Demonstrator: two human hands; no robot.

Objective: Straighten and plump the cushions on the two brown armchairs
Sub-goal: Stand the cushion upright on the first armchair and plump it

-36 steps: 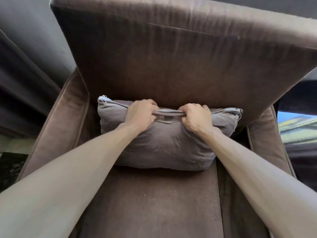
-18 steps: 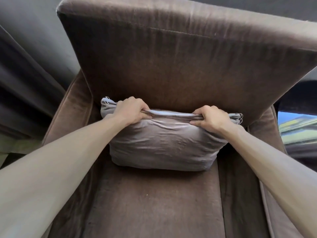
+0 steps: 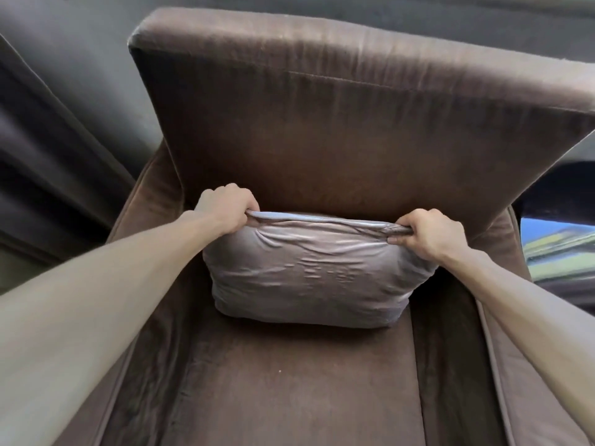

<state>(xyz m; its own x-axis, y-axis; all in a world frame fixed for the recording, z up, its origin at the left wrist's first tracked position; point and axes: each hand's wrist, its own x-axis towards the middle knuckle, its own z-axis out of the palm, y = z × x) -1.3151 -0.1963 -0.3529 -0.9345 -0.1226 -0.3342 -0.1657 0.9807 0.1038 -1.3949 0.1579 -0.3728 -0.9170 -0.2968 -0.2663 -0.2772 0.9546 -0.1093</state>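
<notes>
A small grey cushion stands upright on the seat of a brown armchair, its back against the tall backrest. My left hand grips the cushion's top left corner. My right hand grips the top right corner. The top seam is stretched taut between the two fists, and the cushion's front face is wrinkled. The fists cover both top corners.
The brown seat cushion spreads out in front of the grey cushion. Armrests run along the left and right. A dark curtain hangs to the left. A bright window strip shows at the right.
My hands slid apart along the cushion's top seam, from the middle to the two corners. The cushion now stands taller and narrower.
</notes>
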